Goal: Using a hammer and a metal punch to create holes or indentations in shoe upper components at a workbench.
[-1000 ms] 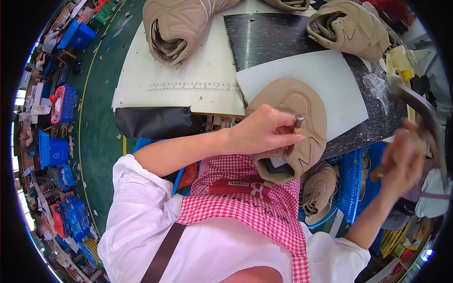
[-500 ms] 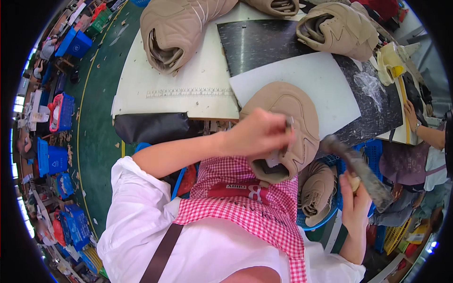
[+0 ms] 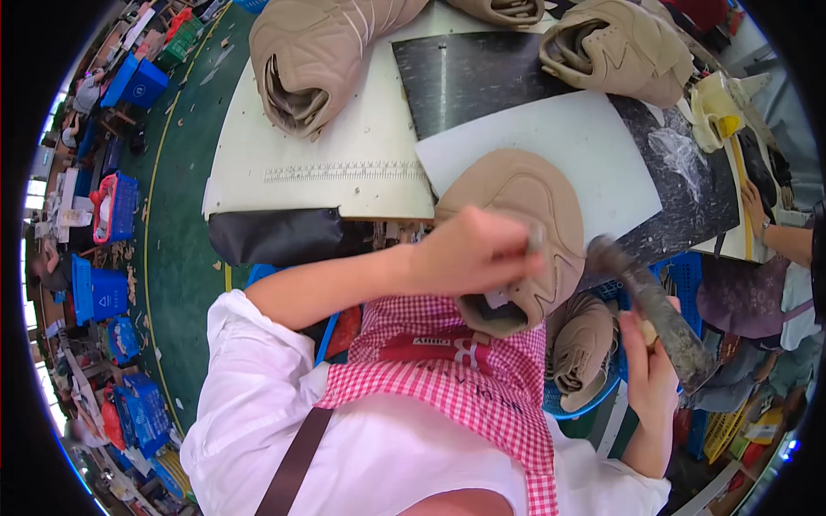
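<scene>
A shoe workshop is showing here: tan shoe uppers (image 3: 327,60) are lying on a worktable (image 3: 344,172) at upper centre, blue crates (image 3: 107,292) are crowding the green floor (image 3: 181,258) at left.

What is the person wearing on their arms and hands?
Nothing covers the hands: the left hand and right hand are bare, with no gloves. The forearms are bare too. White sleeves are pushed up near the elbows. Over the white shirt hangs a red-and-white checked apron with a brown strap.
</scene>
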The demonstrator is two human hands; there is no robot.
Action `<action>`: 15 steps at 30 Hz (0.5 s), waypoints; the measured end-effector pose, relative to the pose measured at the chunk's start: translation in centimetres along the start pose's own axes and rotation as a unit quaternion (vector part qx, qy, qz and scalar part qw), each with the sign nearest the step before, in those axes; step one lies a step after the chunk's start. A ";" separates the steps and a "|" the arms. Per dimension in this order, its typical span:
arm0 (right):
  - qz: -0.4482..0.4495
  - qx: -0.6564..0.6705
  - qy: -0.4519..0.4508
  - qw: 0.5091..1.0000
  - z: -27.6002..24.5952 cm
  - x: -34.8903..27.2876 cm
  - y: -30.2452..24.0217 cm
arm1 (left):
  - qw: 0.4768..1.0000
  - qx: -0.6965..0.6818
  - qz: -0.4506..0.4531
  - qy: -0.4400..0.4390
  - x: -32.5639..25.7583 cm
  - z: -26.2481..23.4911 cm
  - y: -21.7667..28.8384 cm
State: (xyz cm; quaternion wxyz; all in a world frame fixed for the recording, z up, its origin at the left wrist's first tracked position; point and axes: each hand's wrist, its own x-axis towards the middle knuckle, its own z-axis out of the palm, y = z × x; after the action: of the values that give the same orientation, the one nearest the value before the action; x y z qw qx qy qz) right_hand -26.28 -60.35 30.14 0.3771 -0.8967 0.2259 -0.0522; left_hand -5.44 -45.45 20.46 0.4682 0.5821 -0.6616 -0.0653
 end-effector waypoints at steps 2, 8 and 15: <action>-0.001 0.035 0.089 0.995 0.5 -0.3 0.8 | 0.894 -0.351 -0.272 0.062 0.2 0.0 -0.6; -0.219 0.106 0.325 0.914 -4.4 -2.9 -0.1 | 0.969 -0.165 -0.181 -0.011 1.4 -0.4 0.4; -0.044 -0.043 0.033 0.998 0.8 1.6 -0.9 | 0.975 -0.158 -0.154 -0.006 0.9 -0.3 -0.7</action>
State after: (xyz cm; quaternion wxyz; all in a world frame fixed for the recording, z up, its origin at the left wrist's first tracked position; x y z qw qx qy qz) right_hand -24.31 -59.99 30.04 0.3277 -0.9191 0.2004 -0.0881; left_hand -4.61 -46.23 20.66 0.5348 0.5950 -0.5483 -0.2436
